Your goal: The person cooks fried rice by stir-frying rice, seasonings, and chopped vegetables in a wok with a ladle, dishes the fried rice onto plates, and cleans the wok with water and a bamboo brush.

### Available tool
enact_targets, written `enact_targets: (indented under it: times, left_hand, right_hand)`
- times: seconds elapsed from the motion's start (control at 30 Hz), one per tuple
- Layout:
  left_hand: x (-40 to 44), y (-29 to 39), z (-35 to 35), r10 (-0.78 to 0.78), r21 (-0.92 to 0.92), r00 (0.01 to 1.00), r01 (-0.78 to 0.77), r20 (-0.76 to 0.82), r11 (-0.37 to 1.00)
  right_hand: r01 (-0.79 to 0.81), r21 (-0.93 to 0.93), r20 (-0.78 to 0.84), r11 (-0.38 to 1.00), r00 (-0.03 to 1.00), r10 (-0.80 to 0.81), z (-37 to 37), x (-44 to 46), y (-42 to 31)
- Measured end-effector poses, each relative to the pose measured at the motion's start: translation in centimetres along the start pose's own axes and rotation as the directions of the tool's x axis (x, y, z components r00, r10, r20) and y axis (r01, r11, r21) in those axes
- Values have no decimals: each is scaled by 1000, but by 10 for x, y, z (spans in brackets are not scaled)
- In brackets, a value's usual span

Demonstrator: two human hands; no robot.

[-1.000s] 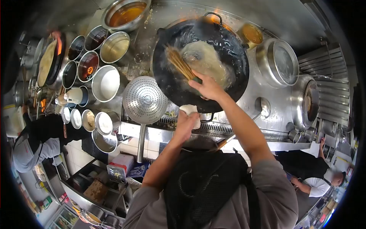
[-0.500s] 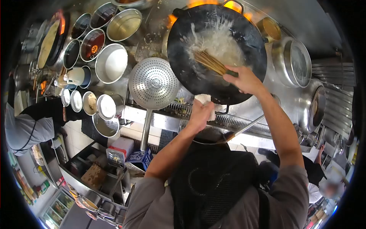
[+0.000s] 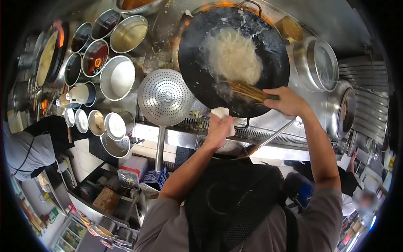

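Note:
A large black wok point(image 3: 194, 69) sits over orange flames, with pale, cloudy liquid point(image 3: 237, 56) in its middle. My right hand point(image 3: 287, 101) is closed round the green-bound end of a bamboo brush point(image 3: 247, 91); its bristles rest inside the wok on the near side. My left hand point(image 3: 219, 131) grips a folded white cloth point(image 3: 221, 112) at the wok's near rim, left of the lower loop handle point(image 3: 242, 125). Beside the wok on the left lies a perforated steel strainer point(image 3: 165, 97), its long handle pointing toward me.
Metal pots of sauces and a white-filled pot point(image 3: 117, 78) stand at left. A ladle point(image 3: 273, 136) lies near the counter's front edge. Lidded steel pots point(image 3: 321, 63) are at right. One person point(image 3: 31, 153) stands far left, another point(image 3: 350, 185) at lower right.
The brush has moved from the wok's middle to its near right side with my right hand. Splashing liquid has gathered into a pale pool. The camera view has shifted.

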State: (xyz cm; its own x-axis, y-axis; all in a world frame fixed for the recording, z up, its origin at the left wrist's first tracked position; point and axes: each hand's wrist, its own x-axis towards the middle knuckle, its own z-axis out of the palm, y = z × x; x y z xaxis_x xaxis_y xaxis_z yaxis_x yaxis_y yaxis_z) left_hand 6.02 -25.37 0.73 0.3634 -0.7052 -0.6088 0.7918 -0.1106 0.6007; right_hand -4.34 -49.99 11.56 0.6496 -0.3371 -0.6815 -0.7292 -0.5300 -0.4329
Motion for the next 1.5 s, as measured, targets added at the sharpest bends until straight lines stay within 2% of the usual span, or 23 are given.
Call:
enact_targets:
  times: [0.03,0.07,0.1,0.13,0.27,0.33,0.37,0.47,0.53,0.67,0.73,0.8,0.87,0.9,0.97,1.0,1.07,1.13,1.2,1.27,1.33,1.43,1.5]
  left_hand:
    - [4,-3,-2,74,30,997,-74,7,997]
    - [5,-11,-3,136,57,991,-136,15,989]
    - [12,-21,-13,100,77,992,-106,72,991]
    - [13,-20,-8,107,71,991,-112,75,991]
    - [8,-17,-8,157,-11,988,-157,14,988]
    - [10,-16,-12,136,-6,991,-136,15,991]
    - [11,-14,-14,109,34,994,-110,26,993]
    - [13,-18,-19,103,27,985,-107,137,994]
    - [8,-5,-10,86,29,994,-88,66,996]
    - [16,-18,-19,123,-11,991,-123,50,992]
    - [15,-16,-17,117,-9,992,-117,47,993]
    - [13,-16,-15,115,-12,993,-115,35,993]
    - [14,-12,-16,67,51,993,-72,97,996]
    - [14,-9,-15,75,56,992,-81,105,995]
    - [11,-3,-15,16,35,992,-21,123,999]
    - [8,1,-13,16,44,991,-22,134,999]
    - [1,10,-6,-27,-49,997,30,75,998]
    - [8,1,-18,-16,-20,990,19,137,1000]
    - [12,-7,-22,-56,-35,997,58,54,998]
    - [6,9,-14,-88,-4,993,89,76,996]
    - [6,12,-14,-121,63,988,115,91,991]
    - [17,-4,-28,-79,46,987,73,138,996]
    - [14,-1,-26,-44,51,989,37,139,998]
  right_hand:
    - [-213,40,63,976,976,210,-19,0,-32]
    - [-225,37,73,974,972,222,-3,24,-38]
    - [-105,15,-163,994,981,106,21,55,-33]
    - [21,-46,-396,999,918,-38,29,72,-30]
    - [3,-12,-337,1000,941,-7,25,28,-28]
    - [108,-157,-64,982,991,-119,7,-4,12]
    - [107,-159,-59,982,991,-117,-2,7,12]
    - [45,-137,-147,990,987,-65,-4,44,-3]
    - [-53,-56,-385,997,922,27,23,72,-33]
    - [24,-85,-358,996,932,-53,30,24,-2]
    - [55,-176,-198,983,976,-90,1,-1,30]
    - [-40,-147,-187,988,982,12,-12,28,13]
    - [8,-59,-402,998,915,-31,13,71,-8]
    - [11,-59,-412,998,910,-35,30,76,-11]
    - [35,-213,-551,976,821,-150,68,67,-17]
    - [29,-206,-562,978,815,-143,67,47,-14]
    - [-80,-212,-341,974,940,3,49,1,3]
    - [-140,-257,-397,956,917,27,21,3,20]
    - [-200,-292,-446,935,894,52,6,32,30]
    - [-58,-286,-566,957,816,-119,13,79,29]
    - [-17,271,-364,962,924,119,17,86,-20]
    - [57,378,-353,924,932,87,49,88,-49]
    - [-24,444,-132,896,987,92,64,67,-62]
